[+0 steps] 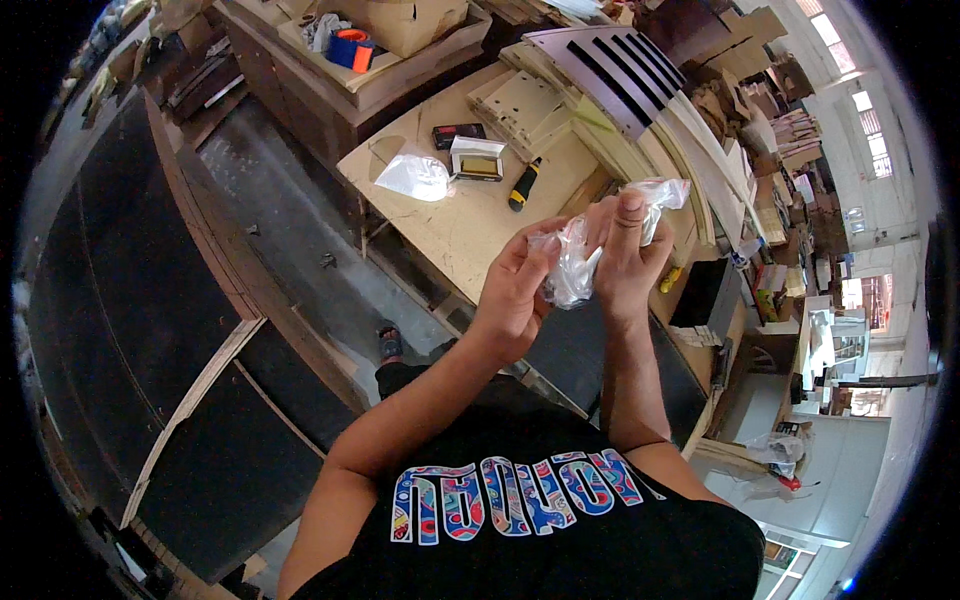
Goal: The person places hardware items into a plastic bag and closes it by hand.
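Observation:
Both my hands grip a crumpled clear plastic bag point(572, 272) above the near edge of the worktable. My left hand point(515, 290) pinches its left side between thumb and fingers. My right hand point(627, 250) is closed round the other part, thumb up, and a loose end of plastic sticks out past the fingers. What the bag contains, if anything, I cannot make out. Beyond my hands on the tabletop lie a yellow and black utility knife point(525, 185), an open small box point(476, 159), a dark small box point(458, 136) and a white plastic sheet or bag point(415, 177).
The wooden worktable point(420, 235) carries stacked boards and a pale panel with black stripes point(610, 75) on its far side. A dark block-like stack point(703, 300) stands at right. Large black boards point(110, 300) fill the left. A carton point(415, 20) sits at the back.

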Demonstrator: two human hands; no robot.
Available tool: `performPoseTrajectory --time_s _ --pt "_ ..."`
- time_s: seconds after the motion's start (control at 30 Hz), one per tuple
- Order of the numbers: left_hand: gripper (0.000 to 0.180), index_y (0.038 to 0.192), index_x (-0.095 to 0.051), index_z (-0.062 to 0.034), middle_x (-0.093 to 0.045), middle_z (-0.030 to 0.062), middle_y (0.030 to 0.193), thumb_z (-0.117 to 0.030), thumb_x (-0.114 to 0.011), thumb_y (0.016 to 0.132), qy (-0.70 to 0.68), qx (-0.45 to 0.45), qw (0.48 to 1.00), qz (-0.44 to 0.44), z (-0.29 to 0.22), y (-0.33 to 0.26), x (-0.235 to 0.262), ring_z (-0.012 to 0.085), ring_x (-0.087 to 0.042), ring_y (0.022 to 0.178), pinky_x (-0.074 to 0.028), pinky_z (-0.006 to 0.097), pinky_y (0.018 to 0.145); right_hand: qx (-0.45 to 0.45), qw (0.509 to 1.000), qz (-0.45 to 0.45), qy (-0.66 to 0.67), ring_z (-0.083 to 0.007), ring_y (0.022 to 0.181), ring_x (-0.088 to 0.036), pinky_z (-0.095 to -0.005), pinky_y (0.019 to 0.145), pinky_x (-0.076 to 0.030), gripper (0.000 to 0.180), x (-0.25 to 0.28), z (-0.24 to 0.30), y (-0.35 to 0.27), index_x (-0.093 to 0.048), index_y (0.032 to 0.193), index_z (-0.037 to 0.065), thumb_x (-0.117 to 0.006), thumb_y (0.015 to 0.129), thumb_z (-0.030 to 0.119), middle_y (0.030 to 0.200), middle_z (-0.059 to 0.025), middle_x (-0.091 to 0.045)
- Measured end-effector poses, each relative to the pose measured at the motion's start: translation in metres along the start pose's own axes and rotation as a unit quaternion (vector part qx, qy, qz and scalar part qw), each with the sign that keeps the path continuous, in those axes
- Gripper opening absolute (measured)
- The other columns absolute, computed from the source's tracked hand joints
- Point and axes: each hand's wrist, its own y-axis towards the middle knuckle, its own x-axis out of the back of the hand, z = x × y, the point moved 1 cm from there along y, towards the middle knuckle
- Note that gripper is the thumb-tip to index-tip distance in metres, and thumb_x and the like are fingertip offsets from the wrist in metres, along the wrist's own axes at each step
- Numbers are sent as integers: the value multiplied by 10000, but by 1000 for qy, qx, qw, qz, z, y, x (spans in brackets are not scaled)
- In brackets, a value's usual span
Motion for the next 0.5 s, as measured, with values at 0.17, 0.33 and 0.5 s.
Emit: performPoseTrajectory --time_s 0.17,0.33,0.5 --pt "357 1357 -531 -66 -658 47 1207 -232 -578 1044 -7 2 1000 2 3 0 0 120 -663 1051 -554 280 876 -15 1000 -10 -11 -72 499 -450 -266 455 -333 449 1 4 -2 -513 686 77 -536 1071 307 589 18 -508" --pt "356 1357 -533 -69 -661 42 1202 -229 -583 1042 -9 15 1000 -1 5 -2 -1 115 -663 1045 -555 277 864 -17 999 -21 -19 -64 511 -455 -261 463 -340 431 5 0 -6 -532 696 82 -554 1063 306 600 31 -514" --pt "357 1363 -528 -67 -659 45 1208 -218 -578 1043 3 23 1000 -9 8 -5 2 122 -663 1052 -555 276 873 -18 999 -26 -42 -62 523 -446 -251 474 -327 381 6 -1 -11 -545 746 73 -561 1061 287 612 26 -507"
